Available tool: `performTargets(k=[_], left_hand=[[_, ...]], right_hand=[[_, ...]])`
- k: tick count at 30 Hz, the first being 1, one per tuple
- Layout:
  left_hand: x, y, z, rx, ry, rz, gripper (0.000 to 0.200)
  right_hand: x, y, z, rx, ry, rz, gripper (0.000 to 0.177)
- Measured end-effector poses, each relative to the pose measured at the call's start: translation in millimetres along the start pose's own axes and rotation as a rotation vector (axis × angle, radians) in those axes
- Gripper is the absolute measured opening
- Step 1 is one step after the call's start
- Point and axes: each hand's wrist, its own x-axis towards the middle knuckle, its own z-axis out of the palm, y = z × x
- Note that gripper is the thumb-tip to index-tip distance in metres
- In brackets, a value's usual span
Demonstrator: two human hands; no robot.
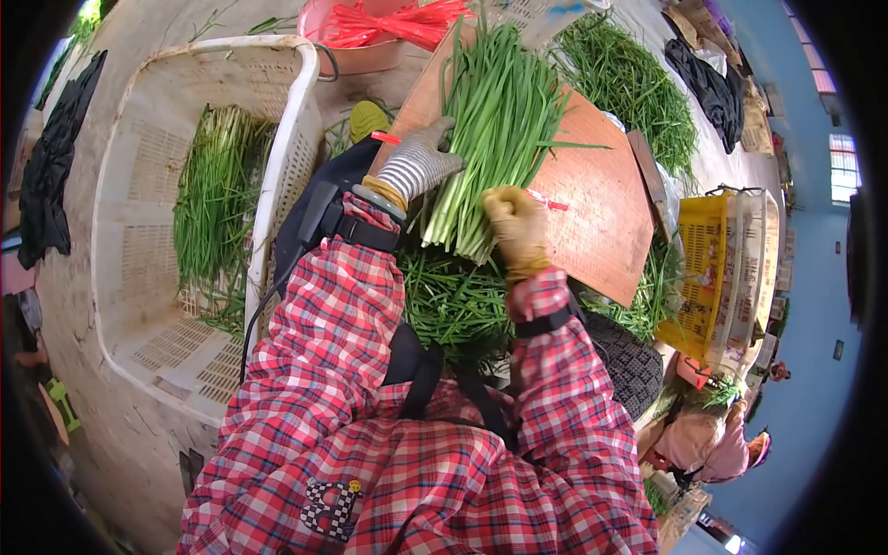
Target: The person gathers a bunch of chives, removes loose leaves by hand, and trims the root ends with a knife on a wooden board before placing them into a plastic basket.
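A thick bundle of long green chives (pixel 499 120) lies on a reddish-brown wooden board (pixel 597 213), its pale stem ends toward me. My left hand (pixel 418 166), in a grey glove with a striped cuff, grips the bundle's left side around the stems. At the lower right of the stems is my right hand (pixel 516 227) in a yellowish glove. Its fingers are curled closed, and whatever they hold is hidden. A red strip (pixel 552 202) shows on the board just past the right hand. Another red strip (pixel 385 138) is by my left wrist.
At left stands a large white plastic crate (pixel 111 250) with bundled chives (pixel 217 194) inside. Loose greens (pixel 453 301) lie below the board, and more greens (pixel 634 88) beyond it. A pink basin (pixel 347 55) holds red strips. Yellow crates (pixel 700 277) and a co-worker (pixel 703 439) are at right.
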Motion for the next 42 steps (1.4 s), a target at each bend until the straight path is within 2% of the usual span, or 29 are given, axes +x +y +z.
performTargets(k=[2, 3, 5, 7, 8, 9, 10, 11, 12, 14, 18, 20, 21, 22, 23, 24, 25, 26, 27, 28, 30, 32, 33, 35, 36, 37, 38, 40, 42], left_hand=[[-2.7, -0.5, 2.8, -0.029, -0.010, 0.036, 0.069], [-5.7, 3.3, 1.9, 0.036, 0.044, 0.080, 0.068], [-10.7, 17.6, -2.0, 0.124, 0.093, 0.089, 0.062], [6.8, -8.4, 21.1, 0.000, 0.239, 0.414, 0.057], [2.5, -11.1, 28.4, 0.092, 0.189, 0.297, 0.052], [-1.8, -7.4, 35.3, 0.292, 0.171, 0.285, 0.048], [2.0, -13.6, 45.7, 0.210, 0.131, 0.195, 0.046], [4.6, -6.8, 52.1, 0.319, 0.202, 0.146, 0.045], [-6.4, 11.9, 40.9, 0.306, 0.172, 0.055, 0.047], [-26.5, 28.7, 28.3, 0.314, 0.200, 0.018, 0.046], [-38.1, 33.6, 3.2, 0.302, 0.220, 0.033, 0.035], [-37.5, 5.9, 1.6, 0.005, 0.388, 0.112, 0.023], [-53.0, 18.8, -28.2, 0.201, 0.432, 0.098, 0.018], [-58.7, 26.9, -57.0, 0.247, 0.464, 0.049, 0.018], [-82.6, 41.3, -99.5, 0.358, 0.341, -0.048, 0.018], [-73.0, -5.4, -98.8, 0.155, 0.764, 0.284, 0.016], [-96.9, 2.1, -140.2, 0.080, 0.764, 0.174, 0.012], [-102.1, -28.7, -167.0, 0.299, 0.847, 0.185, 0.011], [-121.5, -33.5, -201.0, 0.122, 0.865, 0.018, 0.014], [-118.6, -87.5, -227.6, 0.048, 0.954, 0.060, 0.019], [-133.0, -175.6, -260.8, -0.051, 0.980, -0.110, 0.021], [-155.9, -239.1, -269.9, -0.073, 0.820, -0.382, 0.021], [-165.2, -265.8, -262.9, -0.084, 0.830, -0.390, 0.021], [-178.3, -312.2, -235.8, 0.079, 0.752, -0.527, 0.024], [-181.4, -329.2, -219.1, -0.038, 0.754, -0.511, 0.032], [-182.0, -328.5, -206.6, -0.068, 0.713, -0.529, 0.034], [-178.0, -325.9, -194.5, -0.096, 0.674, -0.545, 0.036], [-160.9, -311.0, -176.7, -0.030, 0.597, -0.573, 0.039], [-138.2, -322.8, -159.0, -0.098, 0.696, -0.488, 0.038]], right_hand=[[-1.4, -13.4, -31.0, 0.689, -0.044, 0.351, 0.018], [-4.1, -15.9, -47.2, 0.689, -0.043, 0.351, 0.018], [-18.7, -14.7, -83.1, 0.815, -0.356, 0.262, 0.024], [-28.0, -3.1, -106.3, 0.675, -0.701, 0.332, 0.025], [-36.2, 10.5, -97.2, 0.557, -0.730, 0.354, 0.026], [-37.1, 21.5, -89.7, -0.060, -0.660, 0.275, 0.027], [-42.5, 29.5, -79.5, -0.152, -0.398, -0.015, 0.029], [-35.3, 13.4, -75.3, 0.017, -0.356, 0.070, 0.034], [-28.3, -1.2, -67.8, 0.130, -0.263, -0.159, 0.039], [-11.9, -49.3, -54.8, 0.039, -0.158, -0.472, 0.040], [19.0, -106.1, -18.9, 0.181, -0.151, -0.598, 0.038], [17.5, -134.7, 1.0, 0.291, -0.137, -0.593, 0.039], [21.0, -143.2, 9.3, 0.326, -0.097, -0.597, 0.038], [26.7, -152.5, 17.3, 0.320, -0.102, -0.609, 0.038], [34.1, -160.8, 24.0, 0.315, -0.108, -0.639, 0.037], [37.6, -168.8, 31.8, 0.312, -0.122, -0.657, 0.036], [38.6, -179.7, 39.2, 0.292, -0.198, -0.679, 0.034], [40.4, -183.9, 53.7, 0.290, -0.234, -0.735, 0.035], [42.9, -192.6, 66.9, 0.230, -0.290, -0.766, 0.036], [46.9, -201.4, 80.3, 0.170, -0.348, -0.807, 0.037], [55.5, -222.9, 105.0, 0.059, -0.431, -0.849, 0.037], [74.6, -220.9, 141.8, -0.047, -0.506, -0.885, 0.038], [83.8, -209.8, 162.1, -0.114, -0.500, -0.914, 0.033], [96.6, -212.8, 186.0, -0.187, -0.502, -0.944, 0.030], [100.5, -224.9, 190.1, -0.285, -0.591, -0.851, 0.028], [102.6, -234.2, 193.3, -0.386, -0.676, -0.754, 0.029], [102.6, -239.6, 197.9, -0.393, -0.687, -0.759, 0.029], [101.1, -247.2, 205.2, -0.500, -0.597, -0.639, 0.032], [101.4, -247.1, 204.3, -0.487, -0.654, -0.570, 0.032]])
